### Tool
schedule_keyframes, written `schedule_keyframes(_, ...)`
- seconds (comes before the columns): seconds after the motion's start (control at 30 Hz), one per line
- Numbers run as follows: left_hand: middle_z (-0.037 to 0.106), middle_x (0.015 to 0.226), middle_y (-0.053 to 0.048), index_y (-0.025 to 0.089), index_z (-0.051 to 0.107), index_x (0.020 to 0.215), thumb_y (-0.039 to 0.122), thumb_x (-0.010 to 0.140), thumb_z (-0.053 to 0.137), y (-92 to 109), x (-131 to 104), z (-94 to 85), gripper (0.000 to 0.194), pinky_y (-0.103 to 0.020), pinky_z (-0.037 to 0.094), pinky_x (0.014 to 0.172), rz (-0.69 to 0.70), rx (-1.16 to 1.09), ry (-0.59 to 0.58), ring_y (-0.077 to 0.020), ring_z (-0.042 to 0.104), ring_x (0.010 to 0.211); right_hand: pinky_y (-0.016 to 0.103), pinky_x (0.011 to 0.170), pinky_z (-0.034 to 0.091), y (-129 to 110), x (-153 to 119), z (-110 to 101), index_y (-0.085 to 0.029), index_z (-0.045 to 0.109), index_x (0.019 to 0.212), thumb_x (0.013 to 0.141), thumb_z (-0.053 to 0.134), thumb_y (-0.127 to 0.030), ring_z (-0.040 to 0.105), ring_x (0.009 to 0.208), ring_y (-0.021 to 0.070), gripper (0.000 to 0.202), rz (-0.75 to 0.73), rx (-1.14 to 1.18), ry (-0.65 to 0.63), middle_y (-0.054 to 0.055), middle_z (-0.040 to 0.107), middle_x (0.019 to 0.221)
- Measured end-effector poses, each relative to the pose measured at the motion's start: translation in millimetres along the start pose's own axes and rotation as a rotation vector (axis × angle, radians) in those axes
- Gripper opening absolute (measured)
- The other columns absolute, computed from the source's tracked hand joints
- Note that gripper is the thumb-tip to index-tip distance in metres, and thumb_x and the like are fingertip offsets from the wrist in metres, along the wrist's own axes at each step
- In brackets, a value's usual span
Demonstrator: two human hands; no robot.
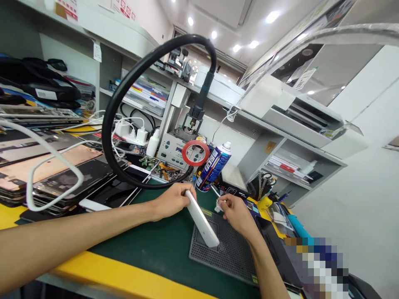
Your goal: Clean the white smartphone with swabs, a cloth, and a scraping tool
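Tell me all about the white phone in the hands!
The phone is a flat white slab with rounded edges, and it looks smooth and glossy. It stands tilted on edge, its lower end resting on the grey ribbed mat on the green bench. The left hand holds its upper end. The right hand is close beside it, pinching a small white piece, and does not seem to touch the phone. Only its white side shows, so no screen can be seen.

White phone [202, 219] — grey mat [230, 253] (grid-patterned).
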State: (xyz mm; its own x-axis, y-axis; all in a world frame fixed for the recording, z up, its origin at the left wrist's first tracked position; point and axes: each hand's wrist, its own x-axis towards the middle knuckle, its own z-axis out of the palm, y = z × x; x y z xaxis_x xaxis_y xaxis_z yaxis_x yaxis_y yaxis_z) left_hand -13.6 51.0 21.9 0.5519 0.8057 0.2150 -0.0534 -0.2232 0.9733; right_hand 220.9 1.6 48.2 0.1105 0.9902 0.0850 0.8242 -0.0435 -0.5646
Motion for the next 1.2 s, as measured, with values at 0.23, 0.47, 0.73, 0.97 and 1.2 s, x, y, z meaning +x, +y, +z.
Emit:
schedule_keyframes(0.23,0.055,0.061,-0.003,0.014,0.058,0.055,0.012,0.047,0.041,12,40,51.2,0.019,-0.026,0.031,0.054,0.020,-0.300,0.019,-0.0137,0.043,0.059,0.020,0.036,0.032,-2,8,21,-0.015,0.065,0.090,0.074,0.059,-0.033,0.045,0.043,0.0092,0.025,0.152,0.713,-0.004,-0.004,0.050,0.059)
schedule_keyframes(0.47,0.055,0.058,-0.005,0.013,0.059,0.052,0.017,0.042,0.038,-6,70,91.6,0.024,-0.026,0.032,0.051,-0.015,-0.455,0.047,-0.0137,0.044,0.052,0.020,0.038,0.030,13,20,17,-0.011,0.064,0.096,0.074,0.055,-0.034,0.037,0.040,0.0085,0.032,0.167,0.838,0.323,-0.006,0.044,0.050)
schedule_keyframes(0.73,0.049,0.054,-0.003,0.017,0.049,0.052,0.026,0.060,0.040,-23,73,88.5,0.015,-0.027,0.032,0.050,-0.161,-0.573,0.072,-0.0139,0.041,0.051,0.021,0.043,0.031,-10,-3,-6,-0.013,0.071,0.093,0.080,0.063,-0.043,0.040,0.045,0.0086,0.034,-0.092,0.699,0.104,-0.002,0.052,0.054)
schedule_keyframes(0.97,0.047,0.059,0.000,0.017,0.046,0.052,0.025,0.062,0.041,-27,75,89.1,0.014,-0.025,0.036,0.058,-0.128,-0.591,0.107,-0.0123,0.042,0.058,0.020,0.048,0.032,-22,-17,-8,-0.015,0.072,0.076,0.083,0.062,-0.032,0.042,0.053,0.0083,0.021,-0.237,0.417,-0.085,-0.002,0.052,0.057)
schedule_keyframes(1.2,0.045,0.050,-0.002,0.018,0.051,0.049,0.028,0.065,0.038,-30,75,87.8,0.023,-0.028,0.034,0.052,-0.158,-0.582,0.077,-0.0139,0.040,0.051,0.021,0.048,0.040,-19,-27,-23,-0.014,0.078,0.087,0.075,0.073,-0.038,0.049,0.052,0.0095,0.027,-0.167,0.442,-0.469,0.003,0.064,0.063)
